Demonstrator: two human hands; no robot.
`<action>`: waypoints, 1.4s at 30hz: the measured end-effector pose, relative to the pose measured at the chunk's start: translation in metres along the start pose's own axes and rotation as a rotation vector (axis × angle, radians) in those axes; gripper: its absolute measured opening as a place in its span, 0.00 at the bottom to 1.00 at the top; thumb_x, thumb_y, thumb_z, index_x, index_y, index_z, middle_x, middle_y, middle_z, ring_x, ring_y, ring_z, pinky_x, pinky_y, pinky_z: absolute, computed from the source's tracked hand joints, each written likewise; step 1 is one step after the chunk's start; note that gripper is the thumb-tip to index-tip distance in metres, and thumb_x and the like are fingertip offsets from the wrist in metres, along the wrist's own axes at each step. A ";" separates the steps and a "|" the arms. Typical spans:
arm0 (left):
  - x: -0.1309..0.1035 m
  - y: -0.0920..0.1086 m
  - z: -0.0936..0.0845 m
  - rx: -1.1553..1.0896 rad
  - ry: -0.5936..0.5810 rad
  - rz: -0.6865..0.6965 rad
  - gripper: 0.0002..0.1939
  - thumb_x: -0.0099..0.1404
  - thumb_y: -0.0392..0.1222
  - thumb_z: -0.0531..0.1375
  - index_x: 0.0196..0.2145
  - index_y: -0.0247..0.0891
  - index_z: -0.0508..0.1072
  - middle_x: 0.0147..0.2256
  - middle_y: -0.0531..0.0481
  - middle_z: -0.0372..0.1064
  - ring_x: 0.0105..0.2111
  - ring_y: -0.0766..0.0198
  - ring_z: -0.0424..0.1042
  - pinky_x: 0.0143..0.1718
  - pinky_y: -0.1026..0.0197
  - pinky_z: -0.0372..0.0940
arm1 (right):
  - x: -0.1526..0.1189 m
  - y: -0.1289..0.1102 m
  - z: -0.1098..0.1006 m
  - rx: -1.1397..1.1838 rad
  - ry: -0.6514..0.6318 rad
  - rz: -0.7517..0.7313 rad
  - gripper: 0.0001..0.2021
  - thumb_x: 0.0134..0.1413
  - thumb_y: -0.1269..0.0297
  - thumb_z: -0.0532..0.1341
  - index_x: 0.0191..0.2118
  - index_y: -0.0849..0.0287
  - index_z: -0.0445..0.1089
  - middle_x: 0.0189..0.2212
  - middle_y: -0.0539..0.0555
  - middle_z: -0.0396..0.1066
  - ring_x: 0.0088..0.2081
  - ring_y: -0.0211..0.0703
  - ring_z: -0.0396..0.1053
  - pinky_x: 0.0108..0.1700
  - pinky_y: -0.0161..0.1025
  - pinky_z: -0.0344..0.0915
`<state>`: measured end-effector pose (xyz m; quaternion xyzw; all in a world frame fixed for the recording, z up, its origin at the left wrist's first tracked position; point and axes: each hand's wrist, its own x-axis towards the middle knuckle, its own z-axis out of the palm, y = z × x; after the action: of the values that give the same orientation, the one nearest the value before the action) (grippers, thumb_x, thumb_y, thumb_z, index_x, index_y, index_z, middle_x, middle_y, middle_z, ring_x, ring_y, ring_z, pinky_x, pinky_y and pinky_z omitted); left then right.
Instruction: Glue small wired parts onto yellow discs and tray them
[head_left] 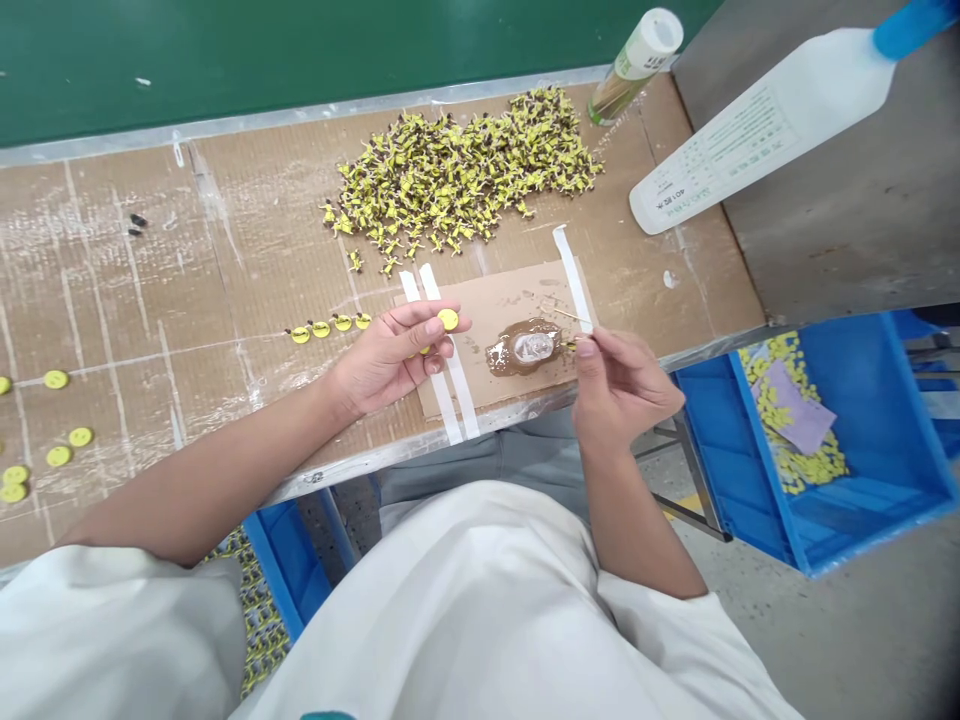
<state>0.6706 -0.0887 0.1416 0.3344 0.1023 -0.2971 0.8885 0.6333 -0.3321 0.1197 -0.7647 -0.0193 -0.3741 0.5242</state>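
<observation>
My left hand (386,352) holds a small yellow round disc (448,319) between thumb and fingertips, above two white tape strips (450,365). My right hand (619,385) pinches a thin stick (571,317) whose tip points toward a brown puddle of glue (527,347) on a cardboard piece (504,300). A short row of yellow discs (330,327) lies just left of my left hand. A large heap of yellow and dark small parts (461,175) sits farther back on the table.
A white bottle with a blue cap (750,130) lies at the right, and a small clear bottle (634,62) stands behind the heap. More yellow discs (56,445) lie at far left. Blue bins (862,430) with yellow parts sit right of and below the cardboard-covered table (187,290).
</observation>
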 end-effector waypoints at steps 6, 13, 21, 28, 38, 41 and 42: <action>0.000 -0.003 -0.001 0.023 -0.065 0.014 0.13 0.53 0.40 0.75 0.37 0.39 0.82 0.36 0.50 0.81 0.29 0.72 0.78 0.26 0.74 0.69 | 0.008 -0.047 0.023 0.179 0.035 0.244 0.08 0.52 0.65 0.74 0.40 0.54 0.80 0.34 0.51 0.78 0.35 0.44 0.78 0.41 0.43 0.79; 0.000 -0.004 -0.003 0.045 -0.106 0.018 0.15 0.55 0.43 0.74 0.40 0.36 0.82 0.39 0.48 0.80 0.31 0.71 0.78 0.27 0.73 0.69 | 0.007 -0.075 0.062 0.299 -0.156 0.248 0.08 0.54 0.65 0.74 0.40 0.56 0.80 0.37 0.52 0.79 0.37 0.44 0.79 0.41 0.40 0.80; 0.001 -0.006 -0.005 0.055 -0.107 0.011 0.19 0.54 0.46 0.74 0.40 0.33 0.82 0.37 0.46 0.80 0.32 0.69 0.78 0.28 0.71 0.69 | 0.003 -0.069 0.071 0.269 -0.180 0.286 0.10 0.52 0.61 0.74 0.39 0.58 0.80 0.35 0.52 0.79 0.34 0.44 0.79 0.40 0.40 0.81; 0.000 -0.006 -0.004 0.055 -0.104 0.008 0.18 0.54 0.45 0.75 0.38 0.32 0.82 0.35 0.48 0.79 0.30 0.71 0.77 0.28 0.72 0.69 | 0.004 -0.072 0.072 0.234 -0.161 0.260 0.09 0.51 0.63 0.75 0.38 0.58 0.80 0.34 0.52 0.79 0.33 0.43 0.79 0.37 0.39 0.81; 0.001 -0.005 -0.003 0.060 -0.092 0.002 0.18 0.52 0.46 0.75 0.37 0.33 0.83 0.29 0.49 0.78 0.29 0.71 0.76 0.30 0.71 0.70 | 0.002 -0.070 0.071 0.163 -0.192 0.210 0.08 0.53 0.63 0.74 0.39 0.58 0.80 0.35 0.52 0.79 0.35 0.44 0.79 0.38 0.39 0.81; 0.001 -0.006 -0.003 0.050 -0.086 0.011 0.17 0.51 0.46 0.76 0.36 0.33 0.83 0.32 0.48 0.79 0.28 0.72 0.76 0.32 0.72 0.71 | 0.000 -0.069 0.068 0.159 -0.225 0.185 0.07 0.54 0.65 0.73 0.40 0.57 0.80 0.36 0.52 0.79 0.35 0.43 0.78 0.39 0.40 0.80; 0.001 -0.006 -0.003 0.043 -0.083 0.012 0.17 0.51 0.45 0.76 0.36 0.32 0.83 0.32 0.48 0.79 0.28 0.73 0.76 0.32 0.72 0.72 | 0.000 -0.069 0.068 0.163 -0.237 0.177 0.07 0.54 0.66 0.73 0.40 0.57 0.80 0.36 0.52 0.79 0.35 0.43 0.78 0.39 0.40 0.80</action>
<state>0.6680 -0.0909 0.1353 0.3416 0.0569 -0.3077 0.8862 0.6417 -0.2457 0.1624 -0.7571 -0.0438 -0.2311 0.6095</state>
